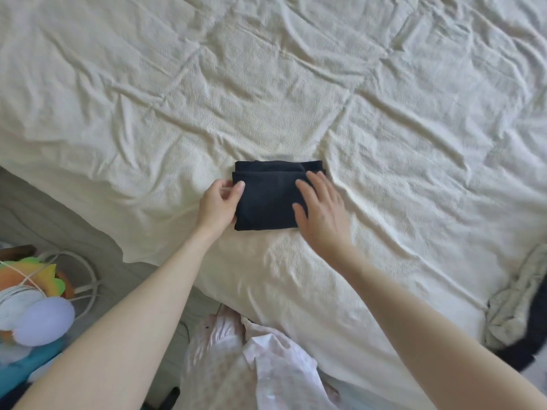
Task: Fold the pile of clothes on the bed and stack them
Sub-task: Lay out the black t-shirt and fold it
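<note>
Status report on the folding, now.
Left hand pinches the left edge of the black folded garment. Right hand flat on its right side. Unfolded clothes wait at right bed edge. Nothing in the way.

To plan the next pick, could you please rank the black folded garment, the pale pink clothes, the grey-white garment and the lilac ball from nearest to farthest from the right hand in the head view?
1. Black folded garment: under the right hand.
2. Pale pink clothes: near bed edge, bottom centre.
3. Grey-white garment: far right.
4. Lilac ball: off the bed, far left.
</note>
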`<state>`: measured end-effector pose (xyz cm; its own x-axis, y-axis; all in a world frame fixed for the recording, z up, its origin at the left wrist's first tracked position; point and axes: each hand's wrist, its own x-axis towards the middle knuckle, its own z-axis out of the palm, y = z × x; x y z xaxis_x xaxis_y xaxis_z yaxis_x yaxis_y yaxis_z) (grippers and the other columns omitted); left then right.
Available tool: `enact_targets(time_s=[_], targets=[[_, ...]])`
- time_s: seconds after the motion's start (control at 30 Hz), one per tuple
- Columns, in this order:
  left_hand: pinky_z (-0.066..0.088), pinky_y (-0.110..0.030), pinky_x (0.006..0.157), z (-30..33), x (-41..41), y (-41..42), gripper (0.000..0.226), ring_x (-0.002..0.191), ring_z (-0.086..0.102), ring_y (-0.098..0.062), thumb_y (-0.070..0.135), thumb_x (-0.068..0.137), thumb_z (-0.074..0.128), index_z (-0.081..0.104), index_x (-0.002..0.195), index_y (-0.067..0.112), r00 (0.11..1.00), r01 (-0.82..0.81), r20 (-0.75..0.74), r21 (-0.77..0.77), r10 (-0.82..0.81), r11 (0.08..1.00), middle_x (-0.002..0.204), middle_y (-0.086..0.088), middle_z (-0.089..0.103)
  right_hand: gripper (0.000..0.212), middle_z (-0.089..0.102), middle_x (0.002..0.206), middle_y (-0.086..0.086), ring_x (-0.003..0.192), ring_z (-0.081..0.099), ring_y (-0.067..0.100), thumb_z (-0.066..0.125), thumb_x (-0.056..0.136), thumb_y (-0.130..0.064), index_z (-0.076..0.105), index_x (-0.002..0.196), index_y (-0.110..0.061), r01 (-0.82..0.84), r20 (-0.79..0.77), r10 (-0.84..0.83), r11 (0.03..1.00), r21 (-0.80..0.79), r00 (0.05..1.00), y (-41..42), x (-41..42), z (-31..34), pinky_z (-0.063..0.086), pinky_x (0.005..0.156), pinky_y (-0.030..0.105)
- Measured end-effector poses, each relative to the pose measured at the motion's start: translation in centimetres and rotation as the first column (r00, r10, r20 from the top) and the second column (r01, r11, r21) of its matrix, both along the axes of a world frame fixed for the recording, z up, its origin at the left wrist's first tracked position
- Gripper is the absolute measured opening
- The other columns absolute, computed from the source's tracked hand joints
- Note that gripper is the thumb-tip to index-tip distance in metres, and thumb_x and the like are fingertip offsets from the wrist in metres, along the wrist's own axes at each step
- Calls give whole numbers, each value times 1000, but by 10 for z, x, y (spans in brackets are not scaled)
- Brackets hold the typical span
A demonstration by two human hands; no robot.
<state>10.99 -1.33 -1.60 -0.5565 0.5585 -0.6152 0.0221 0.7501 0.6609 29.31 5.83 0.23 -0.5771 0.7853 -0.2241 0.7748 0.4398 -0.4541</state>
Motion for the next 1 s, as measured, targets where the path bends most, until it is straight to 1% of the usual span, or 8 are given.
enact_targets(time_s=[0.27, 0.4, 0.57, 0.67, 0.77, 0.87, 0.93, 1.0], targets=[[33, -32, 50, -5, 6, -5, 19, 53, 42, -17, 33, 98, 43, 39, 92, 15, 917, 278, -324, 105, -231, 955, 64, -7, 45, 55, 24, 155, 15, 144, 18, 33, 53, 94, -20, 35, 145, -12, -121, 110, 116, 992, 40, 987, -8, -2, -15, 17, 116, 52], [26, -24, 48, -14, -2, 9, 12, 50, 41, -5, 30, 99, 43, 38, 92, 21, 927, 193, -347, 113, -143, 975, 59, 8, 40, 53, 30, 152, 17, 142, 25, 33, 54, 93, -22, 40, 143, -13, -214, 175, 184, 962, 172, 967, 0, -10, -22, 21, 115, 51], [27, -23, 59, -33, -6, 18, 20, 63, 43, -9, 32, 96, 49, 42, 90, 14, 968, 49, -241, -103, -72, 994, 68, 10, 43, 56, 4, 160, 7, 147, 0, 25, 24, 101, -44, 11, 152, -25, -232, 389, 238, 971, -62, 890, 10, -8, -43, -3, 118, 47], [33, -25, 69, -32, -8, 23, 25, 77, 48, -14, 38, 94, 52, 49, 99, 14, 973, 17, -224, -163, -54, 986, 78, 11, 50, 53, 6, 160, 4, 147, 0, 22, 27, 101, -42, 17, 151, -26, -212, 277, 239, 969, -126, 931, 18, -5, -45, -3, 119, 45], [37, -25, 72, -27, -12, 19, 36, 86, 53, -14, 40, 94, 50, 56, 111, 9, 983, 20, -176, -170, -51, 985, 95, 6, 57, 39, 37, 149, 7, 141, 27, 23, 45, 98, -31, 52, 134, -15, 106, -34, -113, 982, -155, 993, 18, -4, -35, 21, 115, 39], [51, -37, 83, -22, -17, 16, 37, 91, 63, -25, 37, 97, 45, 61, 108, 5, 999, -12, -34, -168, 7, 986, 101, -6, 65, 46, 54, 114, 0, 109, 54, 18, 57, 90, -40, 56, 122, -8, 586, -17, -671, 659, -471, 741, 30, -3, -26, 42, 92, 29], [53, -40, 87, -17, -22, 18, 33, 90, 64, -26, 31, 99, 45, 62, 102, 3, 980, -114, 144, -156, 137, 981, 100, -13, 65, 59, 61, 100, 1, 94, 60, 18, 61, 86, -48, 56, 121, -1, 593, 176, -790, 272, -758, 587, 46, -2, -26, 47, 86, 30], [52, -36, 89, -14, -26, 20, 24, 92, 62, -24, 25, 99, 46, 61, 100, 7, 943, -141, 276, -170, 184, 975, 106, -14, 64, 53, 69, 105, 6, 96, 66, 22, 62, 86, -47, 62, 114, -2, 512, 246, -727, 167, -842, 641, 63, 1, -29, 53, 90, 35]])
